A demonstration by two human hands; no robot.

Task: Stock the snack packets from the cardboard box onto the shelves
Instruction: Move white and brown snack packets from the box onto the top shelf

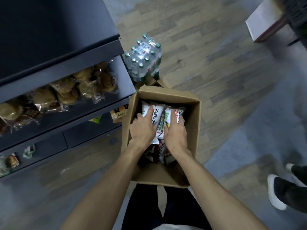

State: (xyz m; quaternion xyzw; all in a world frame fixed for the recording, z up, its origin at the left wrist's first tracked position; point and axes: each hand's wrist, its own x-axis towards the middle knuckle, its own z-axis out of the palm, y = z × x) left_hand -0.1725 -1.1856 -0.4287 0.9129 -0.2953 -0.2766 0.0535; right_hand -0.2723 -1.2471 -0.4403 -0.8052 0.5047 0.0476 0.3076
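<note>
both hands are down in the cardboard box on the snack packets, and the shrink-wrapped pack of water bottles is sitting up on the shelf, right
Not quite. The water bottle pack stands on the floor beyond the cardboard box, beside the shelf's end, as the head view shows. Both the left hand and right hand are on the snack packets.

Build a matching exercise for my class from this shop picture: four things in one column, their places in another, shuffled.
Things:
1. snack packets
2. bottle pack
3. buns
4. box

Places:
A. on the shelf
B. inside the box, under both hands
C. on the floor beyond the box
D. on the floor by the shelves

Pairs: 1-B, 2-C, 3-A, 4-D
</note>
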